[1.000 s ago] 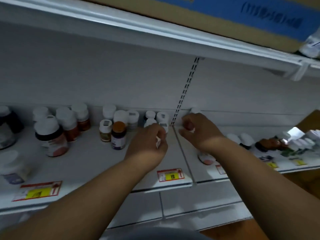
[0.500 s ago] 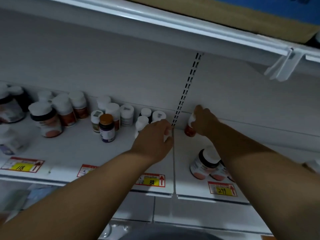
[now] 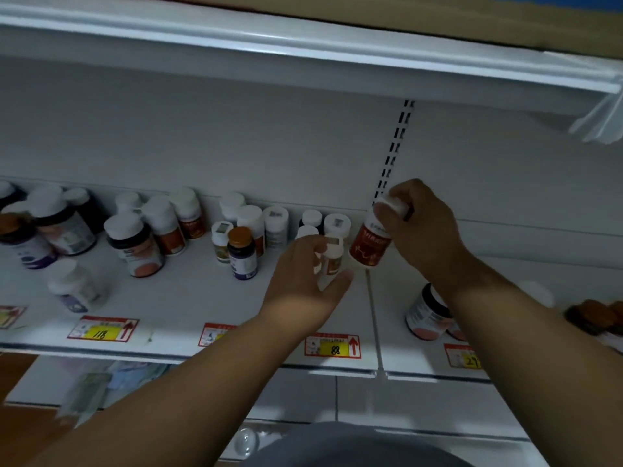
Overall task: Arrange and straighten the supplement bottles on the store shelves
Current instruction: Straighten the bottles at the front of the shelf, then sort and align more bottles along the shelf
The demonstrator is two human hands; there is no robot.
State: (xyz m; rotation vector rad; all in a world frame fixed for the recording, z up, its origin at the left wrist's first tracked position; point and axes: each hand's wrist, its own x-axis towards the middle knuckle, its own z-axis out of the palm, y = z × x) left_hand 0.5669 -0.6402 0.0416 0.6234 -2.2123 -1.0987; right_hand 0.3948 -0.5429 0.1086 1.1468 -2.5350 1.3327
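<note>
Now left hand (image 3: 305, 271) gripping white bottle (image 3: 332, 261), shelf edge (image 3: 236, 357)

my right arm (image 3: 472, 298) hides most of a dark-lidded jar (image 3: 426, 315). the far-left bottles (image 3: 13, 230) are blurred, labels unreadable. the rightmost price tag (image 3: 463, 357) is half covered.

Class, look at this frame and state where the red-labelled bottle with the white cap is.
In the head view, the red-labelled bottle sits right of centre, tilted and gripped at its cap by the right hand, at the slotted upright, just right of the bottle in the left hand.
</note>
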